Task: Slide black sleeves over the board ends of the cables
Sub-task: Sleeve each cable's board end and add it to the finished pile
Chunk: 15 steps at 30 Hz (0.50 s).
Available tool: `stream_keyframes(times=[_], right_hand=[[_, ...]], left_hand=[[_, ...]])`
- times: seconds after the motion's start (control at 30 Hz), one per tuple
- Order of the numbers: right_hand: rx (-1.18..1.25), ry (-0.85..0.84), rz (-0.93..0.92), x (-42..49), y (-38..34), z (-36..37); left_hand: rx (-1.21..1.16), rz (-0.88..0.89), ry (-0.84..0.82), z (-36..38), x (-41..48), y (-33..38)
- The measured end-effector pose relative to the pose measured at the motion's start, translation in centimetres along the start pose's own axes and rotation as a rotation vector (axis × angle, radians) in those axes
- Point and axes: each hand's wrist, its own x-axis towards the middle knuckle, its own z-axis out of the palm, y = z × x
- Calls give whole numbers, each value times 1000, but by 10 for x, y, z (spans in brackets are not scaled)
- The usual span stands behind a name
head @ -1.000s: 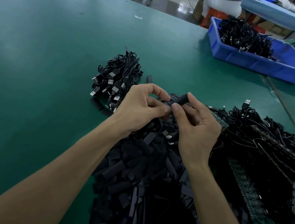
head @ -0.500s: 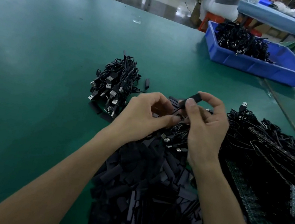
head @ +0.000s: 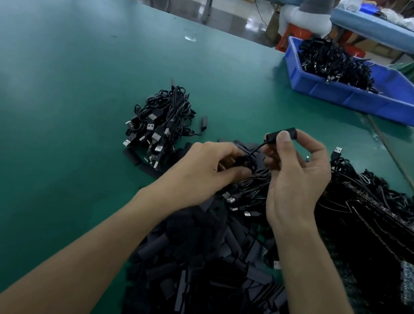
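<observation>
My right hand (head: 295,180) pinches a black sleeve (head: 275,136) between thumb and forefinger, raised above the table. A thin black cable (head: 256,150) runs from the sleeve's left end down to my left hand (head: 209,168), whose curled fingers grip the cable. Whatever is inside the sleeve is hidden. A heap of loose flat black sleeves (head: 210,277) lies under my forearms. Coiled cables with circuit boards (head: 377,220) are piled at the right.
A bundle of coiled USB cables (head: 159,126) lies on the green table (head: 51,81) left of my hands. A blue bin (head: 368,97) holding more black cables stands at the far right. Another bench and a seated person are beyond the table.
My right hand has lifted the sleeve up and to the right, away from my left hand, drawing the cable out between them. My left hand stayed low on the cable.
</observation>
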Motion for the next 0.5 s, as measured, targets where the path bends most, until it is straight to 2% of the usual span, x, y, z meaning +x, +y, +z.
stream_keyframes(times=[0.1, 0.2, 0.27, 0.37, 0.5], right_hand=[[-283, -35, -45, 14, -5, -12], [-855, -105, -127, 29, -5, -36], [-1243, -194, -163, 35, -1, -49], [-1587, -284, -35, 38, 8, -54], [-1759, -279, 91, 46, 18, -54]], left_hand=[[3, -2, 130, -12, 10, 6], [101, -1, 399, -39, 29, 8], [244, -29, 514, -56, 43, 3], [468, -152, 523, -67, 59, -12], [531, -266, 494, -66, 68, -29]])
